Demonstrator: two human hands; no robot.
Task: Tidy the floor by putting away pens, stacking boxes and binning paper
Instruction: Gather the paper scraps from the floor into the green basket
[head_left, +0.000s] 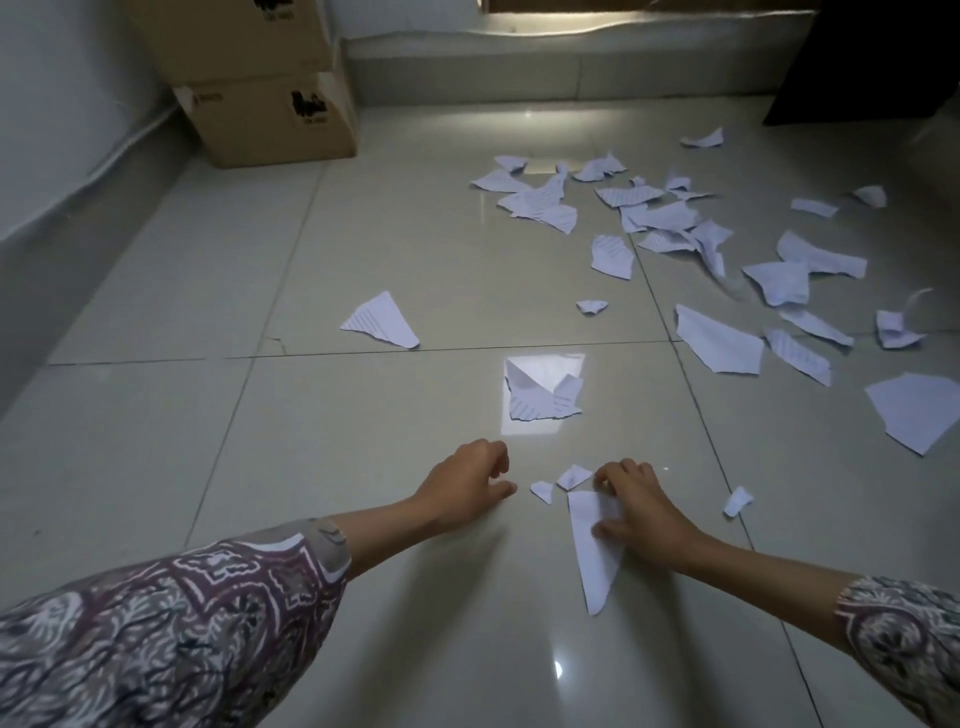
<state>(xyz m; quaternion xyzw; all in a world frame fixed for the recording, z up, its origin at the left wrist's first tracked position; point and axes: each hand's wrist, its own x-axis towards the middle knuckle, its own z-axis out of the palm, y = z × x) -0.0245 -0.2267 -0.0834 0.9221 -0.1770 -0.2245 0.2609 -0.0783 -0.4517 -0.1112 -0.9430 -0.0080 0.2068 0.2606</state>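
Both hands reach low over the glossy tiled floor (363, 249). The right hand (636, 506) has its fingers curled down onto a long triangular paper scrap (592, 551), thumb against its edge, pinning or pinching it to the tile. The left hand (470, 480) hovers just left of it, fingers loosely curled and holding nothing. Two small scraps (574, 475) lie between the hands, touching neither, and one more small scrap (737, 501) lies just right of the right hand. Ahead lie a folded piece (543, 392) in a bright reflection and a lone triangle (382, 319); the main litter of torn paper (675, 218), too many to count surely, spreads far right. Two cardboard boxes (270, 119) stand stacked in the far-left corner against the wall, leaving a wide bare stretch of tiles on the left.
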